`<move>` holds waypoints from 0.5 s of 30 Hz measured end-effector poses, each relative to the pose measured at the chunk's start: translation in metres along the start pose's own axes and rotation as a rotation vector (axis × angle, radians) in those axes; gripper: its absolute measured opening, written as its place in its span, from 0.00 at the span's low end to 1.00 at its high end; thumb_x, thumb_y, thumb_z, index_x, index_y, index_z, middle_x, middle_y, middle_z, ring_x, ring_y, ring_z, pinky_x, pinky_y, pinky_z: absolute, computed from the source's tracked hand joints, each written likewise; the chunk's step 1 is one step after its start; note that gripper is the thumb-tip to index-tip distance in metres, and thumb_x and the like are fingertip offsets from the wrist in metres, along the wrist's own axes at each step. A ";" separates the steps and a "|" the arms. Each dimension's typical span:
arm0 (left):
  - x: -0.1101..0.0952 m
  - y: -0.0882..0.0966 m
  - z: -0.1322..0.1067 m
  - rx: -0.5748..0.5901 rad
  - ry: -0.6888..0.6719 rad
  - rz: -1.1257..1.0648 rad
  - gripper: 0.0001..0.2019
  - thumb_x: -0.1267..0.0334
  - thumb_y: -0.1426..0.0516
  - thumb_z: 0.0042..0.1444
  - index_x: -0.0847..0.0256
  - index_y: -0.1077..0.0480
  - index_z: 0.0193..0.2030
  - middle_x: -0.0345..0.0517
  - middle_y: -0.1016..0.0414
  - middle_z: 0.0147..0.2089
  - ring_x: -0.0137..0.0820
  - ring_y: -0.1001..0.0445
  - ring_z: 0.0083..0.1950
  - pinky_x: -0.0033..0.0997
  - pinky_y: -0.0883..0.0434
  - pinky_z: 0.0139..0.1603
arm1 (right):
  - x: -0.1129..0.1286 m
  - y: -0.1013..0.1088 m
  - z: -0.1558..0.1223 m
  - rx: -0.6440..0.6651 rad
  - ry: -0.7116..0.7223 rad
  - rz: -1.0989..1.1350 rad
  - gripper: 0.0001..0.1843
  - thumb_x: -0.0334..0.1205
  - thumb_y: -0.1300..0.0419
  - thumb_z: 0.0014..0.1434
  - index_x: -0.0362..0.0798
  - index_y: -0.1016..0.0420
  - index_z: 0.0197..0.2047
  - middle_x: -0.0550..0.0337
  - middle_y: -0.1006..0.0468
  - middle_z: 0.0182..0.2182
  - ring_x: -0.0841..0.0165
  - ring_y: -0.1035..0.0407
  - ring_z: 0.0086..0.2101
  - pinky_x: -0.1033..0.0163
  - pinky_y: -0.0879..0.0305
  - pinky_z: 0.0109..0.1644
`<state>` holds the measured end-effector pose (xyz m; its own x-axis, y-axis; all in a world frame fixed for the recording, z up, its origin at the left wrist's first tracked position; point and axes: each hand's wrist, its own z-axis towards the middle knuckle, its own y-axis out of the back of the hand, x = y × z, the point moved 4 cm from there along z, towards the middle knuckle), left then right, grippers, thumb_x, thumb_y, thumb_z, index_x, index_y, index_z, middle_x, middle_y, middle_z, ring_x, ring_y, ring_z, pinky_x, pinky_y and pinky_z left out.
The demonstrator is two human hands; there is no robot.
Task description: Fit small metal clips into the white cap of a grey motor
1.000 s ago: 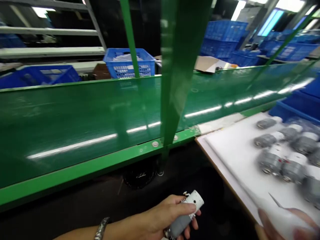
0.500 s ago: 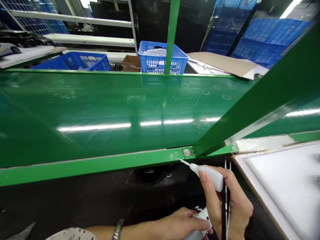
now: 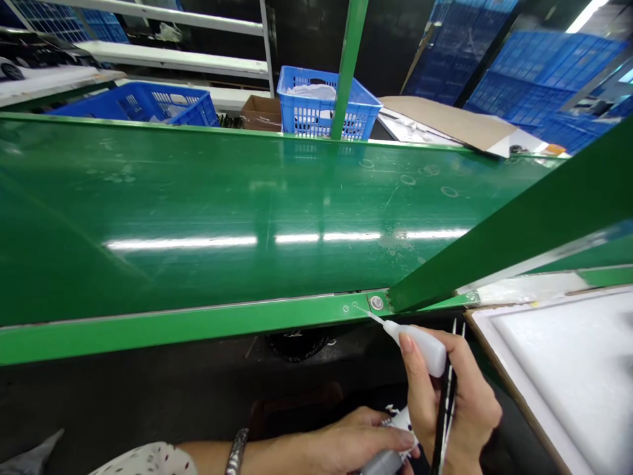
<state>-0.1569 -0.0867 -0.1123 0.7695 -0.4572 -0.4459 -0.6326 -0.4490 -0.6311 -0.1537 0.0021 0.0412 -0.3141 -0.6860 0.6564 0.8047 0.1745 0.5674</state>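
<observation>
My right hand (image 3: 457, 389) pinches a small white squeeze bottle (image 3: 422, 348) with a thin nozzle. The nozzle's tip points left, at or just over the green rail (image 3: 208, 330); I cannot tell whether it touches. A pair of black tweezers (image 3: 446, 402) is also tucked in that hand, its metal points sticking up past the fingers. Lower down, my left hand (image 3: 359, 439) is closed around a small white and grey part (image 3: 403, 422) with tiny dark spots and little prongs. Its kind is not clear, and my fingers and right hand partly cover it.
A wide green conveyor belt (image 3: 222, 191) runs across behind the rail. A slanted green post (image 3: 494, 231) rises at the right, beside a white foam sheet (image 3: 568, 369). Beyond the belt stand blue crates (image 3: 309, 115), a cardboard box (image 3: 261, 113) and a cardboard sheet (image 3: 445, 122).
The view has shifted slightly. The bottle and right hand sit a little farther right in the picture, the tweezers lean more, and both hands keep their holds.
</observation>
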 end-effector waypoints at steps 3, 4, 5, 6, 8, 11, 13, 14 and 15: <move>-0.001 0.000 0.001 -0.002 0.010 -0.010 0.18 0.52 0.32 0.38 0.66 0.22 0.32 0.46 0.24 0.26 0.26 0.32 0.23 0.26 0.38 0.27 | -0.002 -0.001 0.000 0.010 0.039 0.011 0.08 0.44 0.40 0.64 0.48 0.27 0.37 0.64 0.27 0.24 0.73 0.39 0.18 0.64 0.44 0.24; -0.001 0.000 0.001 -0.005 0.012 -0.013 0.19 0.52 0.32 0.38 0.66 0.22 0.31 0.46 0.24 0.26 0.26 0.32 0.23 0.27 0.38 0.27 | -0.003 -0.002 0.000 0.015 0.049 0.013 0.07 0.43 0.40 0.64 0.49 0.27 0.37 0.65 0.28 0.23 0.74 0.40 0.17 0.64 0.45 0.23; -0.001 0.000 0.001 -0.011 0.012 -0.017 0.19 0.52 0.31 0.37 0.66 0.22 0.31 0.45 0.24 0.26 0.26 0.32 0.23 0.26 0.38 0.27 | -0.003 -0.002 0.001 0.018 0.058 0.015 0.07 0.43 0.40 0.64 0.49 0.27 0.37 0.65 0.29 0.22 0.74 0.41 0.17 0.64 0.46 0.22; -0.002 0.000 0.001 -0.017 0.011 -0.019 0.19 0.51 0.31 0.37 0.65 0.22 0.30 0.45 0.24 0.26 0.26 0.32 0.23 0.26 0.39 0.27 | -0.003 -0.003 0.001 0.021 0.067 0.016 0.06 0.42 0.40 0.64 0.49 0.28 0.37 0.65 0.29 0.22 0.74 0.40 0.17 0.64 0.46 0.23; -0.001 0.000 0.001 -0.025 0.011 -0.021 0.19 0.51 0.31 0.36 0.65 0.22 0.30 0.45 0.25 0.25 0.25 0.32 0.22 0.26 0.39 0.26 | -0.002 -0.004 0.002 0.029 0.071 0.013 0.07 0.42 0.40 0.64 0.49 0.28 0.36 0.64 0.28 0.23 0.73 0.38 0.19 0.64 0.44 0.24; -0.001 0.000 0.001 -0.027 0.010 -0.029 0.19 0.51 0.31 0.36 0.66 0.22 0.30 0.45 0.25 0.25 0.25 0.32 0.22 0.26 0.39 0.26 | 0.001 -0.005 0.003 0.026 0.075 0.006 0.07 0.42 0.40 0.64 0.49 0.28 0.36 0.64 0.28 0.23 0.73 0.36 0.20 0.65 0.43 0.26; 0.000 0.000 0.001 -0.026 0.006 -0.036 0.20 0.51 0.31 0.35 0.66 0.22 0.30 0.45 0.25 0.25 0.26 0.32 0.22 0.26 0.39 0.26 | 0.001 -0.005 0.004 0.022 0.080 -0.004 0.07 0.41 0.40 0.64 0.48 0.28 0.36 0.65 0.29 0.22 0.73 0.37 0.19 0.65 0.44 0.25; 0.000 0.001 0.002 -0.025 0.005 -0.037 0.20 0.50 0.31 0.35 0.66 0.22 0.30 0.45 0.25 0.25 0.26 0.32 0.22 0.26 0.39 0.25 | 0.001 -0.005 0.004 0.024 0.086 -0.006 0.07 0.41 0.40 0.64 0.48 0.28 0.36 0.65 0.29 0.22 0.74 0.38 0.18 0.65 0.44 0.24; 0.001 0.001 0.002 -0.021 0.005 -0.036 0.21 0.50 0.31 0.35 0.66 0.22 0.31 0.44 0.25 0.25 0.26 0.32 0.22 0.26 0.39 0.25 | 0.001 -0.005 0.004 0.025 0.093 -0.007 0.07 0.41 0.40 0.64 0.48 0.28 0.36 0.65 0.29 0.22 0.74 0.38 0.18 0.66 0.44 0.24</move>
<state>-0.1566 -0.0858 -0.1143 0.7915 -0.4439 -0.4201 -0.6061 -0.4814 -0.6332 -0.1599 0.0033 0.0412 -0.2707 -0.7494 0.6043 0.7896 0.1863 0.5847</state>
